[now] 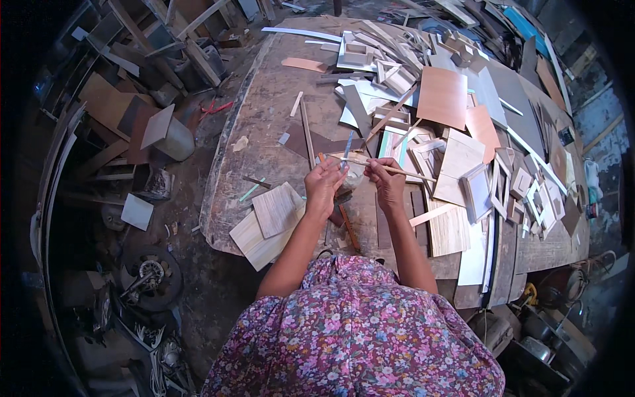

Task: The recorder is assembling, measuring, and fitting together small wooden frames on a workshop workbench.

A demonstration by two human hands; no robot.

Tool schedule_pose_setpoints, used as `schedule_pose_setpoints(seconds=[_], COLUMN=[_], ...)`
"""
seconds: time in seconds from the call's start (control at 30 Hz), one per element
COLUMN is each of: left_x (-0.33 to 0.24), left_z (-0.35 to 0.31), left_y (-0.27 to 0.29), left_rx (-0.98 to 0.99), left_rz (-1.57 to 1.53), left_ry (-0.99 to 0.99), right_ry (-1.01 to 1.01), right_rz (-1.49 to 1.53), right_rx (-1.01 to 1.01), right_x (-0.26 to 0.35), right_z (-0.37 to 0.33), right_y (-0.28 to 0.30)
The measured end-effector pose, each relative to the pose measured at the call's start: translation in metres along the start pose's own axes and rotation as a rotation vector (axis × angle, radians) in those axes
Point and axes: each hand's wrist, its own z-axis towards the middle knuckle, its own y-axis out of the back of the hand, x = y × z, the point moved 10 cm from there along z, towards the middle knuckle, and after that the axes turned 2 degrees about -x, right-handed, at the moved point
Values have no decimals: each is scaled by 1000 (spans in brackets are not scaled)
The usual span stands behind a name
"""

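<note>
My right hand point(389, 187) is closed around a thin wooden stick point(413, 175), which slants across in front of me with its left end close to my left fingertips. My left hand point(323, 188) is raised with its fingers bent together. A small orange tip point(321, 157) shows at those fingers, and a narrow blue strip point(348, 147) extends away just beside them; I cannot make out which of these the hand grips. Under the hands lie a rusty orange-brown bar point(349, 228) and a pale rounded lump point(354, 173), partly hidden.
Two pale wood panels point(278, 210) overlap at the near left edge of the worn wooden table point(258, 112). Piled boards, small frames and a copper-coloured sheet point(442, 97) cover its right side. A wheel point(151, 278) and a red-handled tool point(216, 108) lie on the floor at left.
</note>
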Motion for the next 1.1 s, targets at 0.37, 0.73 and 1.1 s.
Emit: schedule_pose_setpoints(seconds=[0.37, 0.73, 1.1], left_x=[5, 10, 2], left_z=[8, 6, 8], left_y=[7, 18, 27], left_rx=[20, -84, -130], left_rz=[-153, 85, 127], left_ry=[41, 87, 31], right_ry=[-47, -126, -98], right_rz=[-33, -109, -130], right_rx=[90, 157, 179], right_x=[-7, -9, 1], right_z=[-3, -6, -10], right_y=[-1, -3, -8])
